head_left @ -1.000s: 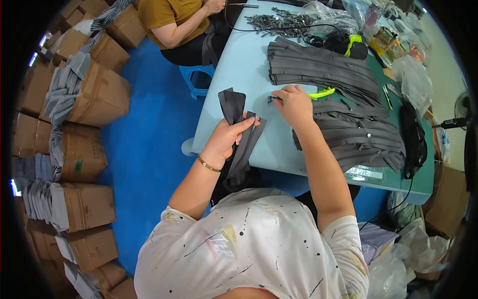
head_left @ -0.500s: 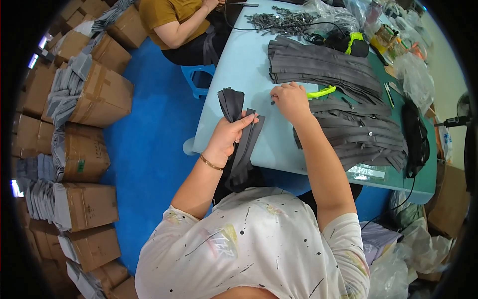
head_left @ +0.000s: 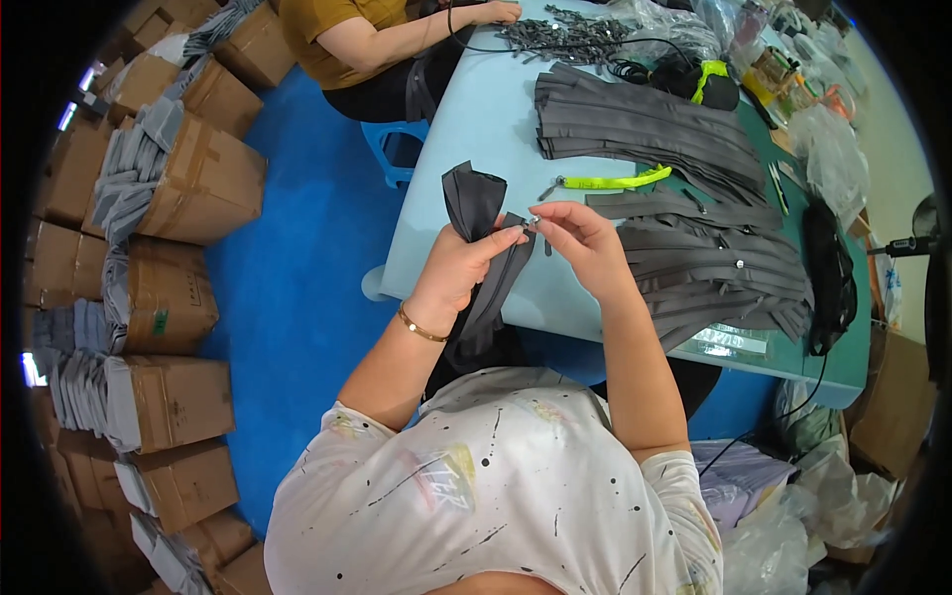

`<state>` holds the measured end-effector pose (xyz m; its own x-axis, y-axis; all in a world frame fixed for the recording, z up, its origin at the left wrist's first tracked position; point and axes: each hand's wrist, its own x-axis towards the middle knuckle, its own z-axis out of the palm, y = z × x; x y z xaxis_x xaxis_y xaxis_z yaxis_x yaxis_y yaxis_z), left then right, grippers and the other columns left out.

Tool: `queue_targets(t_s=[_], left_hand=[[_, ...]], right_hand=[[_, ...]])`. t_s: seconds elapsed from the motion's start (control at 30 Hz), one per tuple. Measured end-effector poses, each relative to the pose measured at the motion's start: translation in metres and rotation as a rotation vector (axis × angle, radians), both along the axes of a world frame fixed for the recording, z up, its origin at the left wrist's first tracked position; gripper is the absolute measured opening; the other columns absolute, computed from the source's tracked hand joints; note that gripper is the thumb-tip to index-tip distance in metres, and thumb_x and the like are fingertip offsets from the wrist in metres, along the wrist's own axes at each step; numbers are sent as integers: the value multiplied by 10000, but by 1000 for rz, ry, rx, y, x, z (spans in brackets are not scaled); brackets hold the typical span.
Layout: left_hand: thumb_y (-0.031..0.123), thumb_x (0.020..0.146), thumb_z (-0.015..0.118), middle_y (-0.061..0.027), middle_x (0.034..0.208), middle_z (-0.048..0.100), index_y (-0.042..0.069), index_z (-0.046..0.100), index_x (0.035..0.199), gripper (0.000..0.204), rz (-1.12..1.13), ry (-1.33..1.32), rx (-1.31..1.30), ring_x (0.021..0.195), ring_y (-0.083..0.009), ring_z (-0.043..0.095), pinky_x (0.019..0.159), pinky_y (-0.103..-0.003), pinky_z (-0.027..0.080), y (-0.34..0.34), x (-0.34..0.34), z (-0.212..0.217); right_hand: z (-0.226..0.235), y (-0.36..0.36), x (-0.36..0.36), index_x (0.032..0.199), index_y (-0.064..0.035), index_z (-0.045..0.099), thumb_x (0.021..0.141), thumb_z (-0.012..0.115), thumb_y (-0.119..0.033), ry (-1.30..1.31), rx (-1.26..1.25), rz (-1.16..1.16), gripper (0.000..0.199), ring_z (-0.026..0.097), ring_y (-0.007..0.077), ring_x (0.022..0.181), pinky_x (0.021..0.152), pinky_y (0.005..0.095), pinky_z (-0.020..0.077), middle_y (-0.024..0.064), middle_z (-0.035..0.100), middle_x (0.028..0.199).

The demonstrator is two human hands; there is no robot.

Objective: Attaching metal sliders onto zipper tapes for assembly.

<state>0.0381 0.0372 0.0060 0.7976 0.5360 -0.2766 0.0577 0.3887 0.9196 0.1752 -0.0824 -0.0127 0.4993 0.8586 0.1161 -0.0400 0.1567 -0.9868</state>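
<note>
My left hand (head_left: 458, 266) is closed around dark grey zipper tapes (head_left: 474, 198); their folded ends rise above the fist and the lengths hang toward my lap. Between its thumb and finger sits the end of one tape. My right hand (head_left: 587, 250) pinches a small metallic zipper slider (head_left: 535, 220) with a dark pull hanging from it, right at that tape end. Whether the tape has entered the slider is too small to tell. Just beyond my right hand lies a bright yellow-green strip (head_left: 615, 182) with a dark slider or pull at its left end.
Two bundles of grey zipper tapes, a far one (head_left: 635, 117) and a near one (head_left: 719, 268), lie on the table (head_left: 412, 243). Farther back are a heap of sliders (head_left: 565, 40) and a cable. A co-worker (head_left: 362, 45) sits at far left; cardboard boxes (head_left: 183, 397) line the left.
My right hand has come from beside the yellow-green strip to the tape end at my left hand, bringing a slider. The co-worker's hand has reached toward the slider heap.
</note>
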Motion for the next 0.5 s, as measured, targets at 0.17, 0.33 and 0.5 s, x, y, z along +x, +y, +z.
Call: queue_targets(t_s=[0.17,0.33,0.5], left_hand=[[188,788,687,-34,806,651,26,592,956,252,-34,-11,3,480,-1,407,402,-157,254,-6,1,3],[192,789,684,-28,800,650,32,608,928,225,-51,40,23,469,-2,392,402,-156,251,-7,0,-7],[198,802,664,-20,807,650,31,622,914,205,-53,67,10,458,-1,375,404,-169,254,-9,3,-9]], right_hand=[[-13,-5,-5,1056,-23,610,856,592,-64,-10,18,18,204,574,80,822,715,216,441,20,631,903],[-14,-7,-11,989,1,636,849,608,-72,115,31,-4,161,577,85,790,733,228,452,30,642,853],[-12,-7,-9,934,4,652,847,609,-66,110,-46,-221,120,578,89,771,706,219,453,29,642,841]])
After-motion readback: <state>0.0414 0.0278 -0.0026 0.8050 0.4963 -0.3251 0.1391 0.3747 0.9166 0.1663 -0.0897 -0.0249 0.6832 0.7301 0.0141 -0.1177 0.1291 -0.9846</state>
